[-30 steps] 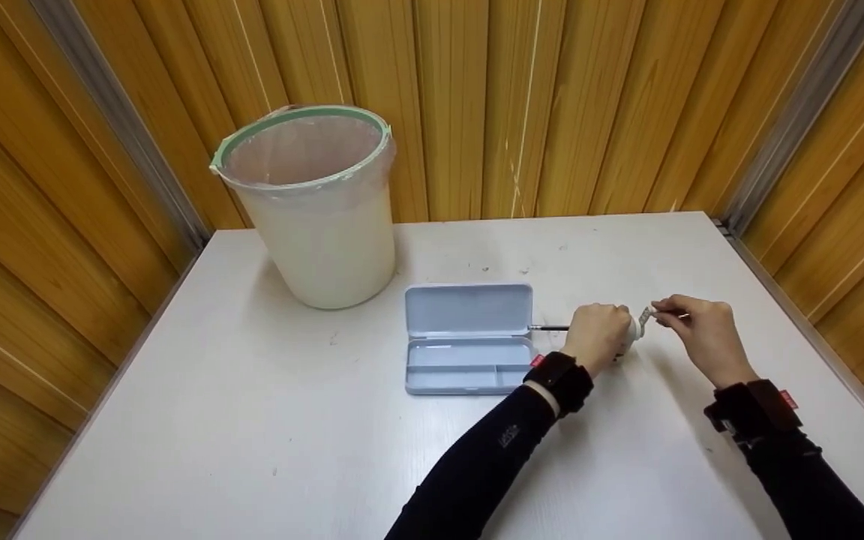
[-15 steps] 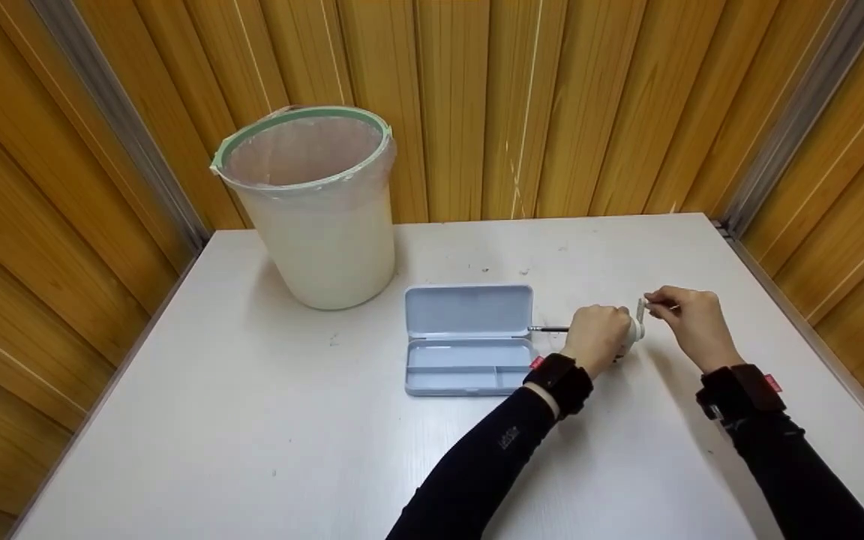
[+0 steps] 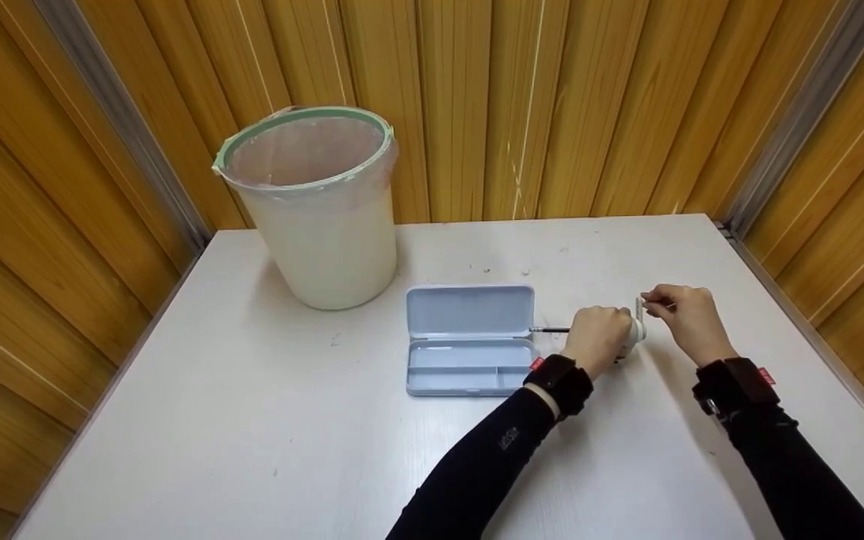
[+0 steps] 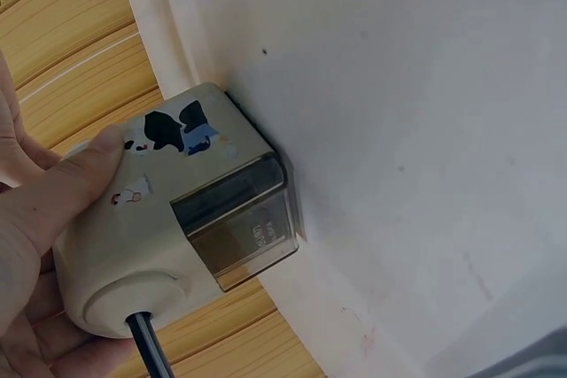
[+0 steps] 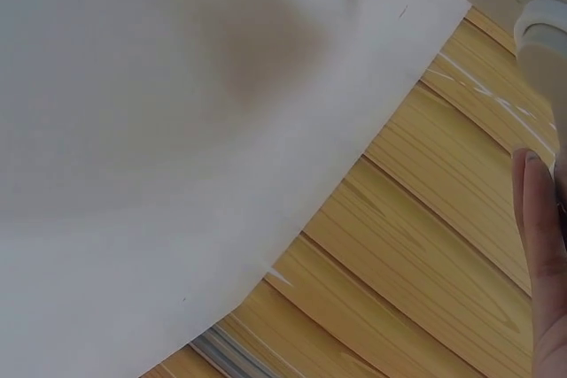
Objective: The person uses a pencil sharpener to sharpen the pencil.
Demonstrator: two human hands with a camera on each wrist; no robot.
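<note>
My left hand (image 3: 598, 334) grips a crank pencil sharpener (image 4: 142, 227), off-white with cow-like stickers and a smoky clear shavings drawer (image 4: 244, 227). From its front hole sticks a dark pencil (image 4: 148, 343), which points left toward the case in the head view. At the sharpener's other end, my right hand (image 3: 691, 319) pinches the handle of the crank (image 3: 639, 309), whose arm stands up. Part of the crank and the fingers (image 5: 542, 219) show at the edge of the right wrist view. Most of the sharpener is hidden behind the left hand in the head view.
Left of the hands, a light blue pencil case (image 3: 453, 370) lies with its lid raised and divided compartments showing. A tall pale bin (image 3: 327, 247) with a green rim and a clear liner stands at the back left of the white table (image 3: 252, 420). Wood-look panels (image 3: 462, 112) rise behind.
The crank has turned from leaning right to upright, and my right hand has moved slightly left and up with its handle. My left hand, the sharpener and the pencil have stayed in place.
</note>
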